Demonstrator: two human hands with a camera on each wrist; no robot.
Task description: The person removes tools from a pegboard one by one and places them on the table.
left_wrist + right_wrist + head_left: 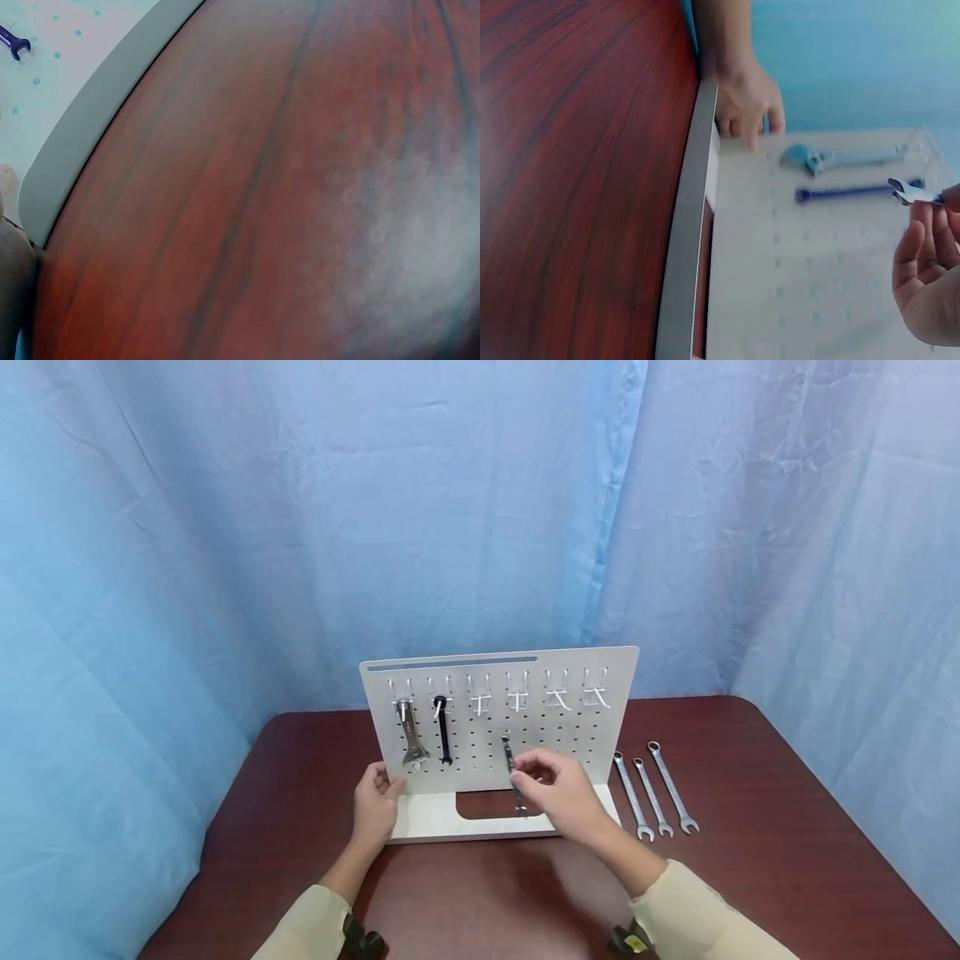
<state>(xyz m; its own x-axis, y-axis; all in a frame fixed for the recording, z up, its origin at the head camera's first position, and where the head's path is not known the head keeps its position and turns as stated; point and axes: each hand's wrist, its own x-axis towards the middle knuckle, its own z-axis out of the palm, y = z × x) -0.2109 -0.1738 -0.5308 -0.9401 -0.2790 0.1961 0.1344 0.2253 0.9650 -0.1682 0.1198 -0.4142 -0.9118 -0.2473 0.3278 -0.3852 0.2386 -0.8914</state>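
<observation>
A white pegboard stand stands upright on the table. My left hand grips its lower left edge, thumb on the front face. Between the thumb and fingers of my right hand is pinched a slim metal wrench, held upright in front of the board's middle, below the hooks. In the right wrist view, the wrench's open-ended jaw sticks out past the fingers. An adjustable wrench hangs from the leftmost hook, and a black wrench from the hook beside it.
Several white hooks to the right of the hung tools hold nothing. Three silver combination wrenches lie on the dark red table right of the stand. Blue curtains surround the table's back and sides.
</observation>
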